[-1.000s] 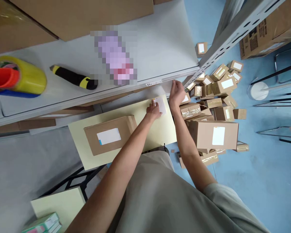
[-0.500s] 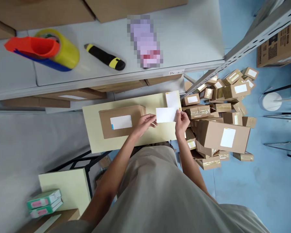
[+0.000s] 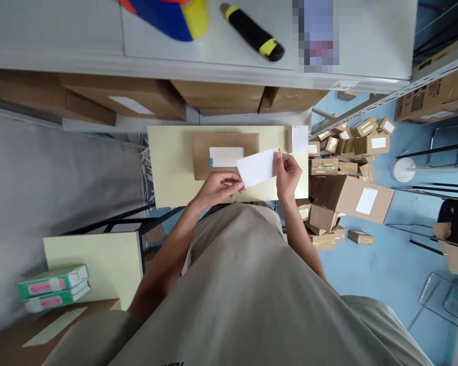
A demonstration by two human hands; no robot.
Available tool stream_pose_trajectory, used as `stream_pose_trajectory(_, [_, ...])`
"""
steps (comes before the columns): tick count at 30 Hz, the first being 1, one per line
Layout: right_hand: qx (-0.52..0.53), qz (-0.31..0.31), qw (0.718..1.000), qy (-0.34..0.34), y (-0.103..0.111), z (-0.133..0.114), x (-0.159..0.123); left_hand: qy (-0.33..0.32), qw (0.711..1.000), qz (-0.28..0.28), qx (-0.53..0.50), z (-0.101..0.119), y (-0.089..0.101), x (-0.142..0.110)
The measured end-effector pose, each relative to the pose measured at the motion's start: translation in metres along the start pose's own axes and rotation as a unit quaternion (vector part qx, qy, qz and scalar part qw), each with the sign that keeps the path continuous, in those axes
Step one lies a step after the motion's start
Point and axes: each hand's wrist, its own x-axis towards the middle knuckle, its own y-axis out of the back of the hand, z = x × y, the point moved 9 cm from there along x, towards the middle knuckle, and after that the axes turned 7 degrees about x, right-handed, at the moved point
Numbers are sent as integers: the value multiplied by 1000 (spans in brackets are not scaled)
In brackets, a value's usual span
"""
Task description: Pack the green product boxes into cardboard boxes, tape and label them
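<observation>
Head view: my right hand (image 3: 289, 175) pinches the white label (image 3: 258, 168) at its right end; my left hand (image 3: 221, 188), fingers loosely curled, pinches its near left corner. Label sits above the table (image 3: 171, 178), just right of the cardboard box (image 3: 225, 140).

Blue floor (image 3: 385, 259) beside grey metal shelving (image 3: 213, 66).

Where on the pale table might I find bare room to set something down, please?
The widest free patch on the pale table lies between its left edge and the cardboard box. A smaller one separates box and corner paper. It is crowded where the left hand and right hand meet the white sheet.
</observation>
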Motion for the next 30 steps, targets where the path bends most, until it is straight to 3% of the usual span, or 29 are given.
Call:
stream_pose_trajectory(7, [-7, -61, 996, 66, -66, -54, -54, -71, 996, 48, 32, 16, 73, -72])
stream_pose_trajectory(11, [-52, -92, 989, 99, -95, -71, -77, -74, 995, 64, 9, 5, 109, -96])
stream_pose_trajectory(14, [-132, -119, 969, 173, -121, -91, -102, -65, 995, 72, -24, -9, 128, -109])
stream_pose_trajectory(16, [-194, -155, 939, 239, -142, -108, -127, -49, 993, 98, -37, -16, 140, -117])
stream_pose_trajectory(20, [-253, -281, 865, 331, -184, -133, -184, -33, 989, 138, -47, -19, 157, -132])
stream_pose_trajectory(22, [-264, -303, 846, 349, -195, -139, -199, -39, 988, 143, -35, -13, 163, -138])
stream_pose_trajectory(27, [-271, -283, 855, 340, -212, -143, -201, -60, 988, 140, 14, 4, 170, -146])
stream_pose_trajectory(30, [-256, -275, 875, 307, -215, -139, -191, -69, 987, 134, 47, 3, 173, -146])
